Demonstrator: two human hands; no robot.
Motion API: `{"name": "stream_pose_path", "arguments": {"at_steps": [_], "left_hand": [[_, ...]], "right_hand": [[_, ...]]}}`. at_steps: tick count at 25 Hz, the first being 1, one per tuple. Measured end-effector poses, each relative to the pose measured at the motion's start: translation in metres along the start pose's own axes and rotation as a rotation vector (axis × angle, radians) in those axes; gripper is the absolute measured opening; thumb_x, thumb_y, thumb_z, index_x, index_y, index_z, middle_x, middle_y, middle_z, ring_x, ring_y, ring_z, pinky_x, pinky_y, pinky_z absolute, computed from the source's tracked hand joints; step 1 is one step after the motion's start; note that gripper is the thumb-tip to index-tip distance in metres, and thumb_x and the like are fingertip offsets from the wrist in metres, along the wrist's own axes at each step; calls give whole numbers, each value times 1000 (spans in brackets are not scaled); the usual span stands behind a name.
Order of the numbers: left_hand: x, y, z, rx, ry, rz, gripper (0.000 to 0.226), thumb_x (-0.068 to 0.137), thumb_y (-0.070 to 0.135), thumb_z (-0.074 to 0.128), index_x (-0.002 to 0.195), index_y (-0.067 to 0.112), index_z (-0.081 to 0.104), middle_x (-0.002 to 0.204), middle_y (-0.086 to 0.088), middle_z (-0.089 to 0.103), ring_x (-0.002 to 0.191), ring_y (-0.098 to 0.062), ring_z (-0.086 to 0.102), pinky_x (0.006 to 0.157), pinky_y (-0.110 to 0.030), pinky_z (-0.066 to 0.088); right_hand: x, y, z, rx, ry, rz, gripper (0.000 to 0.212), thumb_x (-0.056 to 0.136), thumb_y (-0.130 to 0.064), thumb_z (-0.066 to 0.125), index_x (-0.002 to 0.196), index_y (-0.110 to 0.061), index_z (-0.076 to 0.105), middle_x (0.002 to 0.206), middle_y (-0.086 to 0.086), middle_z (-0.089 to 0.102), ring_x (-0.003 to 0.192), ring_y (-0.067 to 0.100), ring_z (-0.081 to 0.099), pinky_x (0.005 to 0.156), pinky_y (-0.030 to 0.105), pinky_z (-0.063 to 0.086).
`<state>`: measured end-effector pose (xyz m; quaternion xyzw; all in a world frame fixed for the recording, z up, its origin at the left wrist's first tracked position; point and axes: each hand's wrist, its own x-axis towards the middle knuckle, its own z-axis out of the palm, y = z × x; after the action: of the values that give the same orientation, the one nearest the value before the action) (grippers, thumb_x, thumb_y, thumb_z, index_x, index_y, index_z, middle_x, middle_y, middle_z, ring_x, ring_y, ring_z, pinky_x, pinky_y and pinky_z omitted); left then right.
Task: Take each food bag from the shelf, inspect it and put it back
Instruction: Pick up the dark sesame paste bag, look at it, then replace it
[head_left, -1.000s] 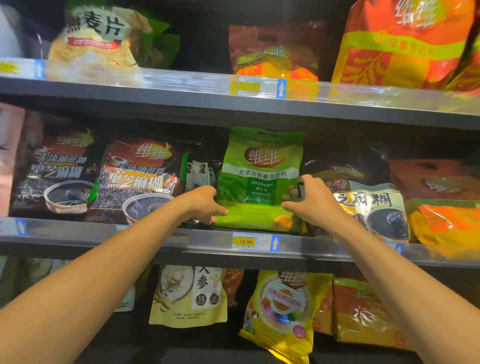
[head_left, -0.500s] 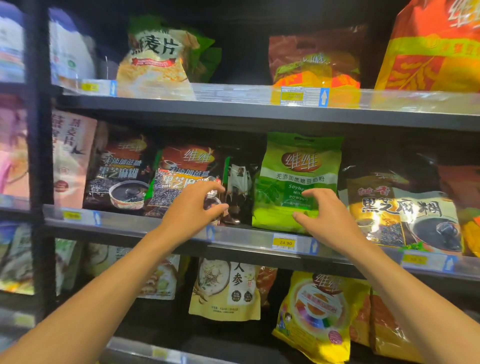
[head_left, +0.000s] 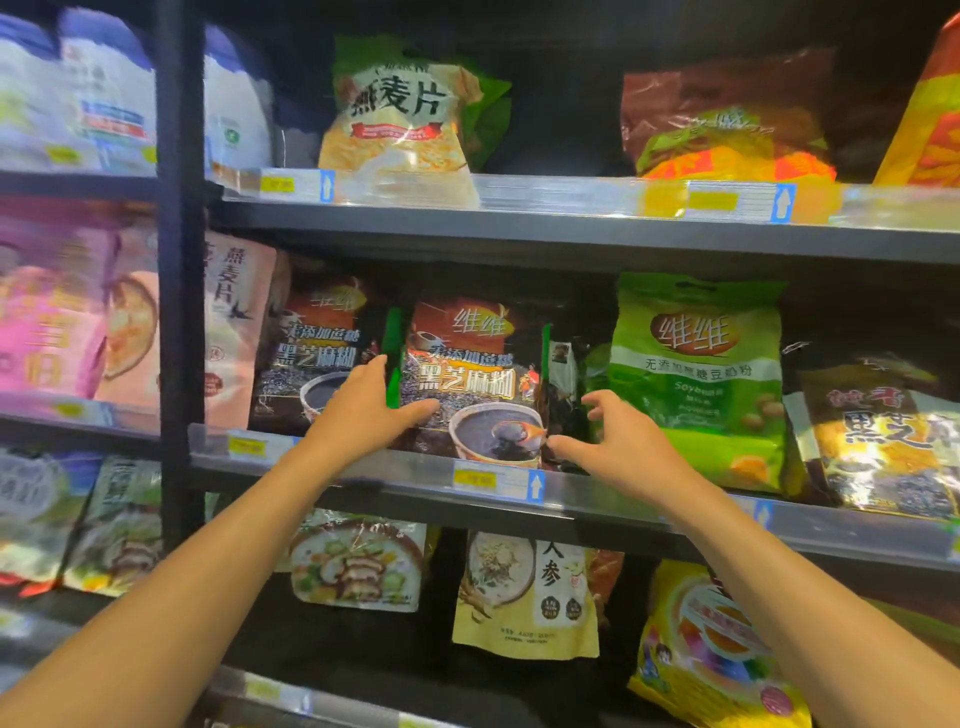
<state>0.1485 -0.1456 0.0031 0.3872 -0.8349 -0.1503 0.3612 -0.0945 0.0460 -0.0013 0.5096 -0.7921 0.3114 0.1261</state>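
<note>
A dark black sesame paste bag (head_left: 470, 376) with a bowl picture stands upright on the middle shelf (head_left: 623, 501). My left hand (head_left: 366, 413) grips its left edge, thumb across the front and fingers behind. My right hand (head_left: 621, 444) is at the bag's lower right corner with fingers spread and the thumb tip touching or nearly touching it. The green soybean milk powder bag (head_left: 696, 379) stands on the same shelf, just right of my right hand and apart from it.
A second sesame bag (head_left: 311, 358) stands left of the held one and a yellow-black bag (head_left: 883, 436) at far right. Oat and orange bags fill the upper shelf (head_left: 519, 228). More bags hang below. A black upright post (head_left: 179, 291) divides the shelving at left.
Both hands left the green soybean bag and moved left to the black sesame bag. My left hand took hold of its left edge. The view swung left and closer.
</note>
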Motion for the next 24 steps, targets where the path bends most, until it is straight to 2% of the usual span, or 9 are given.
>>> {"name": "stream_pose_path", "arguments": {"at_steps": [3,5,6,7,12,17,20,22,24], "left_hand": [[20,-7,-4,-36,-139,-54,99,87,76,61,153,5,39,141,-19,58,125,-39,58,101,-48,51],[29,-8,-6,-103,-200,-44,71,87,74,63,113,9,65,95,-16,66,93,-36,66,73,-37,47],[32,-9,-7,-134,-218,-34,53,87,73,64,86,20,61,77,-7,60,78,-27,62,64,-35,43],[35,-10,-7,-168,-246,-30,47,88,70,66,74,28,50,74,3,55,71,-17,57,62,-32,45],[40,-11,-8,-309,-323,90,35,95,52,69,106,42,37,81,32,38,57,17,48,42,-8,42],[57,-23,5,-401,-318,95,33,93,55,70,92,33,47,92,20,52,85,-3,54,70,-29,43],[61,-24,8,-410,-281,115,27,94,55,68,101,33,53,107,13,62,91,-3,57,74,-26,43],[60,-22,4,-414,-291,91,70,92,64,65,141,17,47,148,-6,54,123,-22,58,91,-34,42],[63,-17,3,-488,-259,75,96,92,67,63,159,8,26,166,-12,35,140,-31,45,98,-40,38]], "right_hand": [[9,-17,7,14,-119,82,115,70,-88,65,158,-20,33,144,3,62,121,24,64,86,37,50],[15,-27,12,21,-182,130,115,70,-85,68,158,-19,33,137,1,66,115,21,64,87,36,49],[18,-30,16,20,-197,146,109,73,-79,72,155,-19,36,131,-1,67,113,21,65,88,37,51],[20,-33,20,22,-202,158,99,75,-75,75,149,-20,42,126,-2,68,110,20,66,88,37,53],[26,-40,32,-4,-160,192,65,79,-65,79,123,-26,51,107,-9,67,93,10,65,76,35,55],[27,-44,35,17,-105,185,57,83,-56,81,123,-26,53,103,-11,67,94,12,66,82,37,56],[26,-46,35,67,-59,188,51,84,-52,82,116,-33,48,95,-13,66,89,12,69,77,35,59],[24,-49,33,110,-15,172,48,85,-52,81,114,-36,47,91,-13,68,85,10,69,71,33,58],[22,-51,27,157,26,156,46,86,-53,80,116,-38,47,87,-18,66,79,3,67,62,27,50]]}}
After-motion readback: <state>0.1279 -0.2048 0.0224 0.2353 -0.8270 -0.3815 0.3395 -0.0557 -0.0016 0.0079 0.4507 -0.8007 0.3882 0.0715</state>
